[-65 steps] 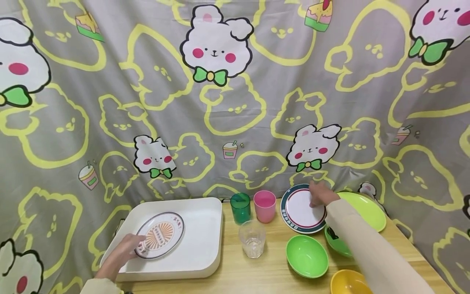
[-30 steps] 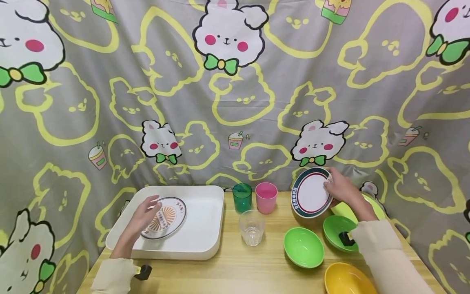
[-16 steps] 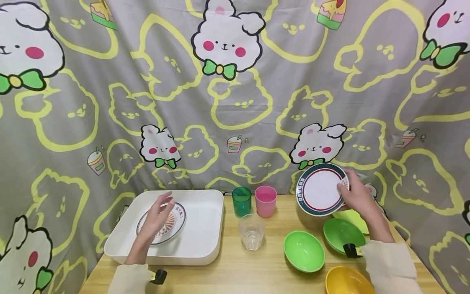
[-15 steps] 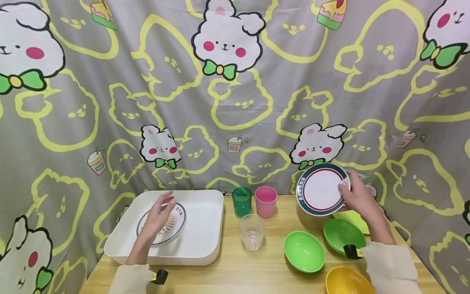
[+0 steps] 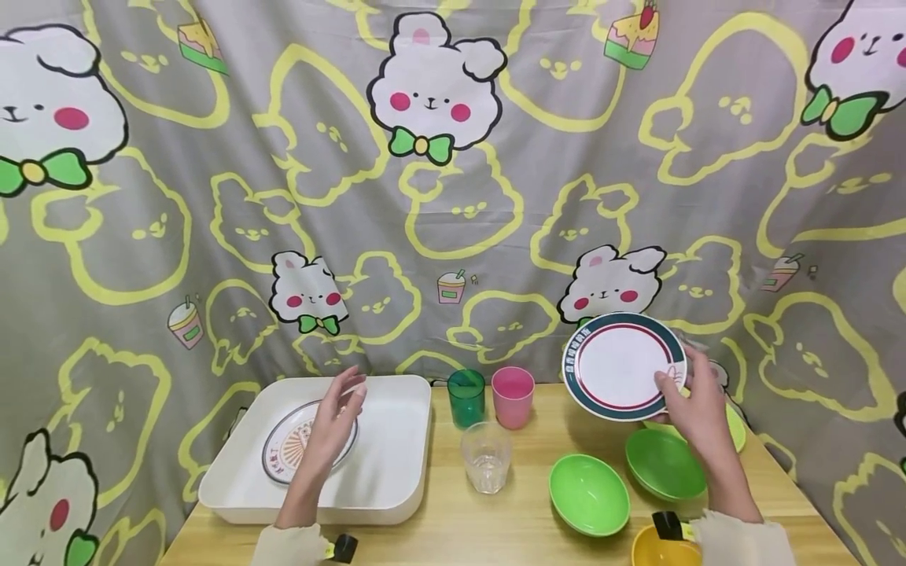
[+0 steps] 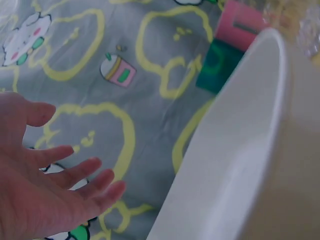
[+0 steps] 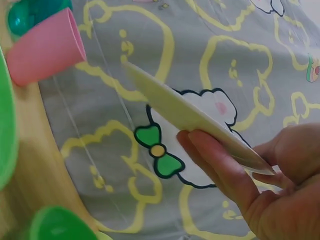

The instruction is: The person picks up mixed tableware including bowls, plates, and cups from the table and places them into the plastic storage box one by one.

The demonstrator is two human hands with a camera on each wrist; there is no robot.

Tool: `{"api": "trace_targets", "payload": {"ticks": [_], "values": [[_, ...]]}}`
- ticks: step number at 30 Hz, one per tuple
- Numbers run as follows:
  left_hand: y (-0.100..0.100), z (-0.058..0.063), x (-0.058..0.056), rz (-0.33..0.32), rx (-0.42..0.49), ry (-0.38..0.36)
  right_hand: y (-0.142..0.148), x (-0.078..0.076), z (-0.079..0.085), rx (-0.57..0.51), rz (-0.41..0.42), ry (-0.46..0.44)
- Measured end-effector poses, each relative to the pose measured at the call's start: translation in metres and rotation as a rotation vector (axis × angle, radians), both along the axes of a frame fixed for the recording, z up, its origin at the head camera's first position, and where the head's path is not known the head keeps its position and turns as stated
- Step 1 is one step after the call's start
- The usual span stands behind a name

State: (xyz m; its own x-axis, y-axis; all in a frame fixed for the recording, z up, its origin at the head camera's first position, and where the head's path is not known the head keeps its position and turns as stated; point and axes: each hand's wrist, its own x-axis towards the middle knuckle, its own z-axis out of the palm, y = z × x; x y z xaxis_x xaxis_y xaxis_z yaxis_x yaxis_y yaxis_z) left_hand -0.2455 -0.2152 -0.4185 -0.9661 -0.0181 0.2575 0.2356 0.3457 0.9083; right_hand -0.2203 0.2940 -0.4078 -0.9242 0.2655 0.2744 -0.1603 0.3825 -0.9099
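My right hand pinches the right edge of a white plate with a dark green rim, thumb on its face and fingers beneath. In the right wrist view the plate shows edge-on, raised off the table. My left hand, fingers spread and relaxed, hovers over a white rectangular tray and holds nothing. Inside the tray lies a plate with an orange sunburst print, partly hidden by this hand. The left wrist view shows the bare left palm beside the tray wall.
Behind a clear glass stand a green cup and a pink cup. A light green bowl, a darker green bowl and a yellow bowl stand at right. A lime plate is partly hidden behind my right arm.
My right hand has taken the green-rimmed plate off the table, lifted it and turned its face toward me. My left hand has left the sunburst plate and moved up and right.
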Motion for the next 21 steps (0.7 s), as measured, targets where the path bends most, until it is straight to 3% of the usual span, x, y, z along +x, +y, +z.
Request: {"api": "trace_targets", "payload": {"ticks": [4,10,21], "values": [[0.016,0.002,0.000,-0.040,0.077,0.023,-0.008,0.006,-0.007,-0.047,-0.050,-0.005],[0.030,0.006,-0.002,-0.062,0.120,0.035,-0.018,0.013,-0.007,-0.108,-0.093,-0.003],[0.053,0.001,-0.006,-0.091,0.225,0.056,-0.036,0.011,-0.004,-0.383,-0.097,0.068]]}}
